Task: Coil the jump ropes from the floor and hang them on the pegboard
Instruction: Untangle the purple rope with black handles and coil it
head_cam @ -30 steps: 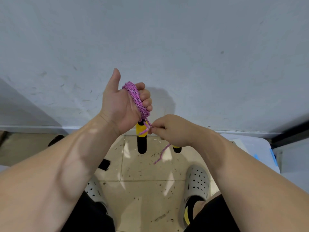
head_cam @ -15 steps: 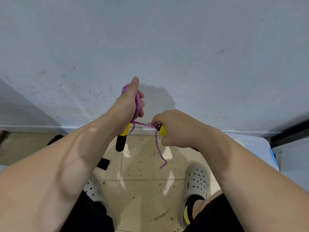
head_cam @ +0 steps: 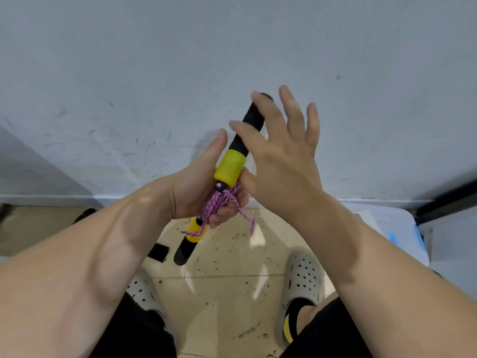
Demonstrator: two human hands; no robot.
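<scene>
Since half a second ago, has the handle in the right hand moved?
Yes. That handle has swung up from below the baseboard to point up across the wall, right hand opening.

Pink-purple jump rope (head_cam: 219, 205) coiled in tight bundle, held mid-air; loose end dangling. Two black-and-yellow handles: upper handle (head_cam: 236, 153) pointing up-right, lower handle (head_cam: 189, 240) pointing down-left.

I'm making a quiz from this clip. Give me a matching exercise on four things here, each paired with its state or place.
Things:
1. left hand
2. right hand
3. pink rope
4. upper handle

States:
A. bunched in a coil
B. fingers spread open
C. points up toward the wall
D. closed around the coil

Pairs: 1-D, 2-B, 3-A, 4-C
</scene>
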